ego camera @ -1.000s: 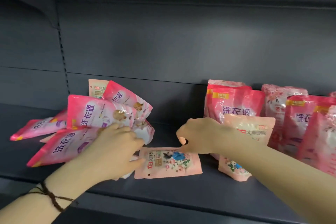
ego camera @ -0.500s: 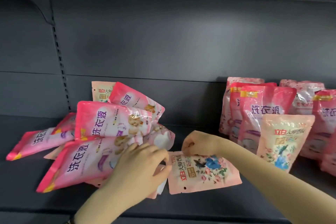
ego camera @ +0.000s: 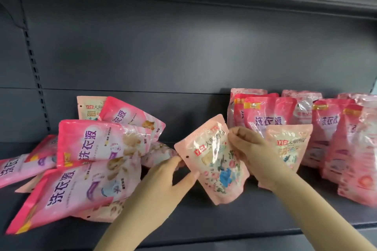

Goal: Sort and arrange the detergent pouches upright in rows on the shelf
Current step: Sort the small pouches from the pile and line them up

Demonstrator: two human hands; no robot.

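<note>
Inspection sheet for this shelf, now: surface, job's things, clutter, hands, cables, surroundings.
Surface: dark grey shelf, bare strip along the front.
Job's things: floral pouch held tilted, mid-shelf; upright pouch rows at the right, a second floral pouch standing before them.
Clutter: heap of pink pouches lying unsorted at the left.
Hands: left hand pinches the floral pouch's left edge; right hand grips its upper right edge.
Cables: nothing seen.
Surroundings: grey back panel; slotted upright at the left.

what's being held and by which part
Both hands hold one pale pink floral plastic pouch: left hand pinches its left edge, right hand grips its upper right edge.
</note>
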